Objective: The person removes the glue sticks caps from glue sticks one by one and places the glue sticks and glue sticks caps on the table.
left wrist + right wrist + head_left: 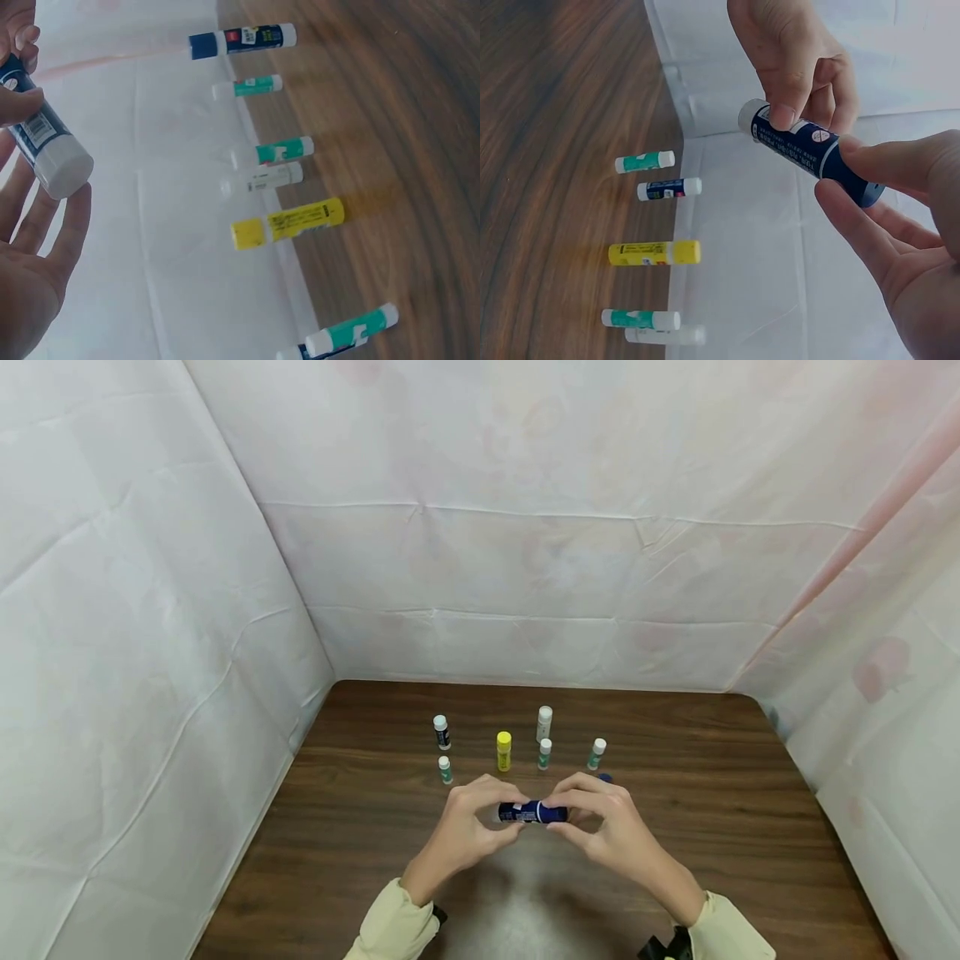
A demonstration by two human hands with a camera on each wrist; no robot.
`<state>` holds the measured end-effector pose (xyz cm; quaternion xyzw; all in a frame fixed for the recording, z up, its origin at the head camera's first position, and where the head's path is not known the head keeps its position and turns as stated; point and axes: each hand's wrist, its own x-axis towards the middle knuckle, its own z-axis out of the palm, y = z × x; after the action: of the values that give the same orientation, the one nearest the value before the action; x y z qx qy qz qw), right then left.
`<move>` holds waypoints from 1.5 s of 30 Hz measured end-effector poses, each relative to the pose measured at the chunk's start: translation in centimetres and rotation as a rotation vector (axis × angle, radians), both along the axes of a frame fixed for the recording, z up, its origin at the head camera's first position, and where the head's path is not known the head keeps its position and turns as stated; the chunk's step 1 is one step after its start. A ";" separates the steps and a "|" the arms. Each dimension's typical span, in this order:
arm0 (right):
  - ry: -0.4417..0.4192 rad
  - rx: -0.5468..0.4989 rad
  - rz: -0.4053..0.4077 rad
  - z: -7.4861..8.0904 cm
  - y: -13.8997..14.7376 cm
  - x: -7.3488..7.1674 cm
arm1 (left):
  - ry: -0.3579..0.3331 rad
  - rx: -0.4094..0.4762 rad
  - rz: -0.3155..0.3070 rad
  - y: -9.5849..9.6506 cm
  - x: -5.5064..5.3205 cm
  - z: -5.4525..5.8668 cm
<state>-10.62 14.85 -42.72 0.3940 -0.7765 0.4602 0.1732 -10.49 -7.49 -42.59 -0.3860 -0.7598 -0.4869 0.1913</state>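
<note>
Both hands hold a dark blue glue stick [531, 812] level above the table. The left hand [474, 822] pinches its body near the white base end, thumb on the label. At the other end the right hand [603, 818] grips the dark blue cap between thumb and fingers. The cap sits on the body, with a white ring at the join in the right wrist view. Just beyond the right hand stands another blue-capped glue stick [244, 40], mostly hidden by that hand in the head view.
Several glue sticks stand upright farther back: a yellow one [503, 752], a white one [543, 724], a dark blue one with white cap [442, 732], and small green ones [446, 770]. Floral white cloth [480, 568] walls the brown wooden table [360, 860] behind and at both sides.
</note>
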 end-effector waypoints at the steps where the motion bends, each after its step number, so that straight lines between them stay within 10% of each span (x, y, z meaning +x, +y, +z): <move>1: 0.004 0.004 0.001 0.2 0.0 0.1 | 0.007 -0.004 -0.001 -0.1 0.1 0.3; 15: -0.009 0.025 0.054 1.9 0.3 0.7 | -0.069 -0.024 -0.064 -1.7 -0.5 -2.1; 22: -0.008 0.039 0.059 2.6 0.7 0.9 | -0.082 0.006 -0.077 -2.1 0.3 -0.6; 35: -0.064 0.030 0.085 3.4 1.6 1.8 | -0.195 0.033 0.014 -3.1 1.1 -1.4; 45: -0.118 0.058 0.019 3.0 2.9 2.2 | -0.347 0.063 0.090 -3.9 2.3 1.2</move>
<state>-8.38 17.75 -39.69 0.3782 -0.7947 0.4616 0.1114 -8.20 -11.37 -41.42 -0.2556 -0.7823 -0.5608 0.0907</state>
